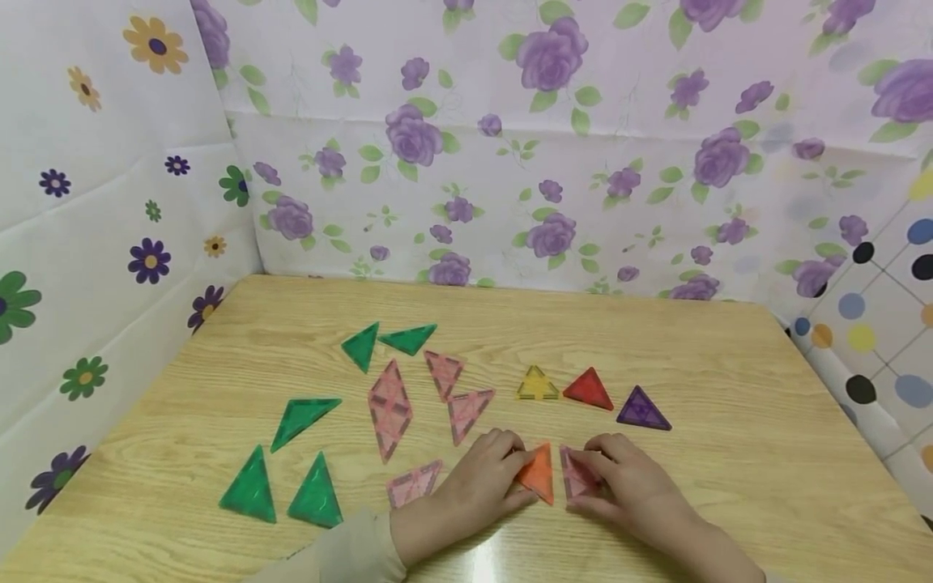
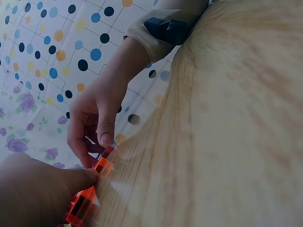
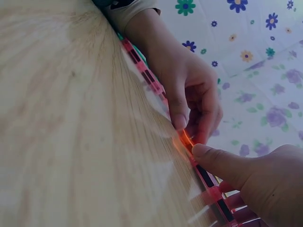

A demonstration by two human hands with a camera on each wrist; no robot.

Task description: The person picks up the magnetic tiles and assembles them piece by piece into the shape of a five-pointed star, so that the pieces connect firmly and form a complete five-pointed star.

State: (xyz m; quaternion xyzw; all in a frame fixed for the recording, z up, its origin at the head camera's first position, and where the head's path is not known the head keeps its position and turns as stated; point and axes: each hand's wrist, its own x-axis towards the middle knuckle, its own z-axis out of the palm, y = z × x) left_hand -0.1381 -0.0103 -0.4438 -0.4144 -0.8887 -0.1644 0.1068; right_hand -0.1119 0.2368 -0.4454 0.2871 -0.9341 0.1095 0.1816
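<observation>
My left hand (image 1: 481,482) pinches an orange triangular magnetic tile (image 1: 540,474) between thumb and fingers. Just to its right, my right hand (image 1: 636,490) pinches a pink triangular magnetic tile (image 1: 576,474). In the head view the two tiles stand with straight edges facing each other across a narrow gap. The left wrist view shows the orange tile (image 2: 81,205) low over the wood under the thumb. In the right wrist view, the pink tile's (image 3: 206,178) dark edge magnets show beside the thumb. Fingers hide parts of both tiles.
Behind the hands lie yellow (image 1: 538,384), red (image 1: 590,389) and purple (image 1: 643,409) triangles. Several green triangles (image 1: 250,488) and pink triangles (image 1: 390,409) spread over the left side of the wooden table (image 1: 729,356). Another pink triangle (image 1: 414,483) lies by my left wrist. Flowered cloth (image 1: 466,146) hangs behind.
</observation>
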